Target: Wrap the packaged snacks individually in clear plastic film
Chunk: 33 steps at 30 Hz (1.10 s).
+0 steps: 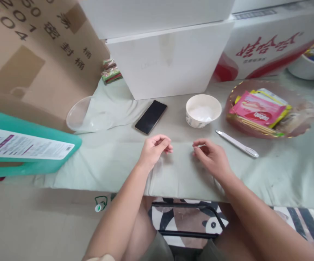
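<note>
My left hand (157,148) is held low over the cloth near the table's front edge, thumb pressed against curled fingers. A black phone (151,116) lies just beyond it. Facing it across a small gap is my right hand (210,156), its thumb and fingers bent into a loose pinch. Whatever either hand may hold is hidden or too small to make out. Beyond the right hand stands a white paper bowl (203,110) with something whitish inside. To its right lies a white utility knife (237,144), apart from the fingers.
A pink gold-rimmed dish (234,125) holds snack packets (259,108). White boxes (170,65) line the back, with a large cardboard carton (45,69) at left. A clear plastic lid (77,117) and a green jug (64,137) are on the left. The cloth (97,163) ends nearby.
</note>
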Each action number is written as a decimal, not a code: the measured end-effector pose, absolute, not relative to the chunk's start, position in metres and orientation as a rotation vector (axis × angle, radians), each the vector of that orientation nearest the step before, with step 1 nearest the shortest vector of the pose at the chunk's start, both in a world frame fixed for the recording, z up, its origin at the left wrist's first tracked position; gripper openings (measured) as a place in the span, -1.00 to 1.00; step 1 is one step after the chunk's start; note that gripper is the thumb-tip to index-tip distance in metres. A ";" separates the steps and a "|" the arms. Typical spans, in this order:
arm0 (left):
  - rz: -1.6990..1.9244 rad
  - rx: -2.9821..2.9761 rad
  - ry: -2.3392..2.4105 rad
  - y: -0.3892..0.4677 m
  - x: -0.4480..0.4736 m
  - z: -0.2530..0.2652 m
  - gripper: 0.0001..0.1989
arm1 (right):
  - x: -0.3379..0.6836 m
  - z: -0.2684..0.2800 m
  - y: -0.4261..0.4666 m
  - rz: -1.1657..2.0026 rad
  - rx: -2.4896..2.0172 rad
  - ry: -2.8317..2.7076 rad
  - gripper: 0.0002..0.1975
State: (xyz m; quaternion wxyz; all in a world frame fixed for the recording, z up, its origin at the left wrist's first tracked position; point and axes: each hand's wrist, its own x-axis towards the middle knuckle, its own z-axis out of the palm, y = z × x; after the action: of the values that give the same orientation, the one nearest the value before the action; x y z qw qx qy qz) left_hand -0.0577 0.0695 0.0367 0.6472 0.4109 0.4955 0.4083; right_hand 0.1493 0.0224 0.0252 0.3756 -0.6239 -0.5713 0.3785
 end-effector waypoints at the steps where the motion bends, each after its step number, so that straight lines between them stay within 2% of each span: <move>1: 0.941 0.905 1.128 0.071 -0.061 0.037 -0.69 | 0.150 0.025 0.022 0.960 -1.619 -1.460 -0.78; 4: 1.041 0.766 1.125 0.076 -0.073 0.040 -0.85 | 0.148 0.022 0.020 0.887 -1.652 -1.497 -0.76; 9: 1.321 0.484 1.066 0.083 -0.096 0.050 -0.74 | 0.131 0.023 0.018 0.775 -1.605 -1.621 -0.84; 16: 1.475 0.071 0.911 0.087 -0.131 0.059 -0.94 | 0.056 0.055 0.067 0.773 -1.353 -1.851 -0.89; 17: 1.460 0.014 0.895 0.088 -0.134 0.059 -0.97 | 0.039 0.062 0.082 0.800 -1.299 -1.850 -0.90; 24: 1.293 -0.177 0.831 0.106 -0.153 0.057 -0.86 | -0.117 0.097 0.259 0.905 -1.087 -1.640 -0.87; 29: 1.194 -0.073 0.839 0.103 -0.145 0.039 -0.72 | -0.207 0.090 0.399 0.604 -1.440 -1.736 -0.68; 33: 1.020 0.012 0.792 0.088 -0.143 0.017 -0.56 | -0.232 0.075 0.471 0.346 -1.563 -2.039 -0.59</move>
State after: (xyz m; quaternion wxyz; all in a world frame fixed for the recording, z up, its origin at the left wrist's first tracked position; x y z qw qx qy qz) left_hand -0.1430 0.0880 0.0171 0.7986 0.0056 0.3689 0.4755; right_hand -0.2320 0.4713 0.0750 0.2712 -0.5803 -0.7571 0.1286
